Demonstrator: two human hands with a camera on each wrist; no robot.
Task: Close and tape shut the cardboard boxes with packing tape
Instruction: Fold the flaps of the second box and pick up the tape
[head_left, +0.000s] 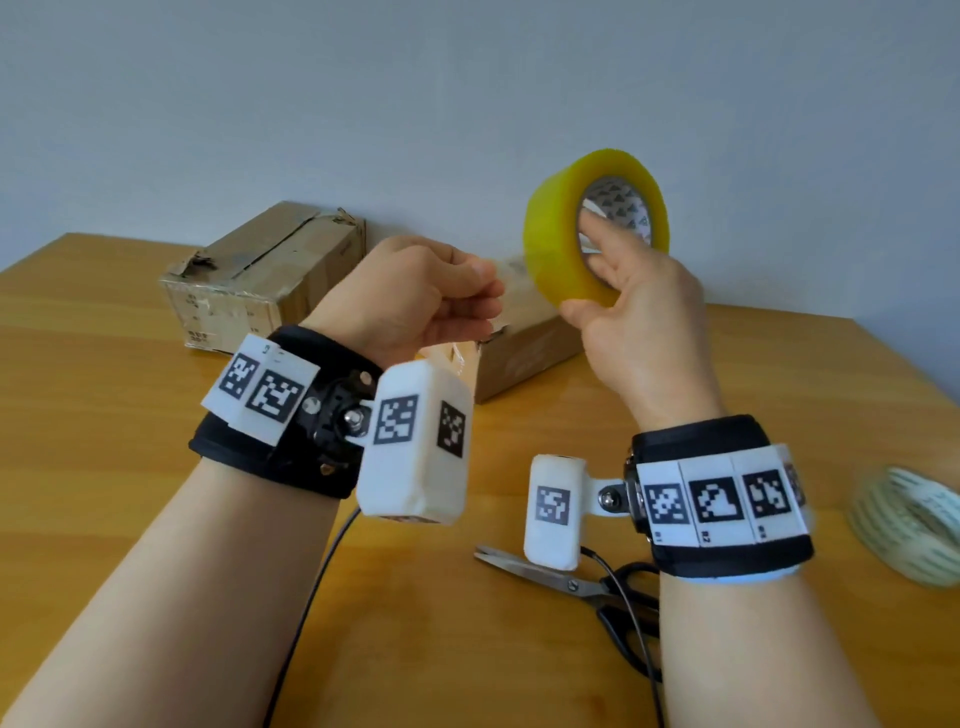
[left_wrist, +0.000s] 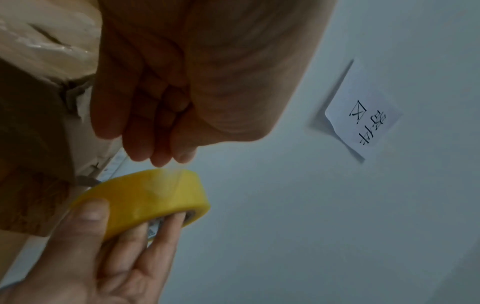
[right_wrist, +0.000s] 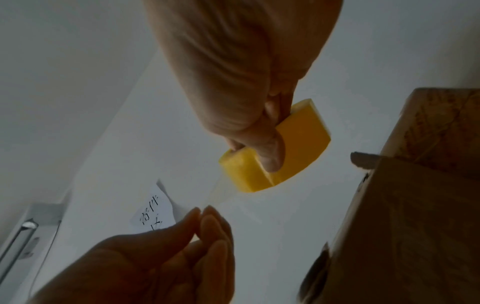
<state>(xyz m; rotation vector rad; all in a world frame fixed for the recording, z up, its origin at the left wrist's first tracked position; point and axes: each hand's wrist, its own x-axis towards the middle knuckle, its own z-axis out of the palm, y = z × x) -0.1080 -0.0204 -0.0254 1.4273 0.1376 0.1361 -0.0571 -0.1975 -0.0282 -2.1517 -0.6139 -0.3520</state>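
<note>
The right hand (head_left: 639, 322) held the yellow tape roll (head_left: 592, 223) up above the desk (head_left: 104, 415), thumb on the outer band and fingers (left_wrist: 166, 228) hooked through the core. The left hand (head_left: 410, 291) pinched the free end of the clear strip (right_wrist: 221, 193) between thumb and fingertips, other fingers curled in.

To do it well, I judged, the strip should be drawn out taut and level, kept off itself, long enough to span the seam.

The roll's core axis pointed toward the person and to their right, open face toward the camera. The strip ran leftward from roll to pinch, over the nearer box (head_left: 524, 353); another box (head_left: 260, 270) sat further left, scissors (head_left: 571, 582) near the desk's front edge.
</note>
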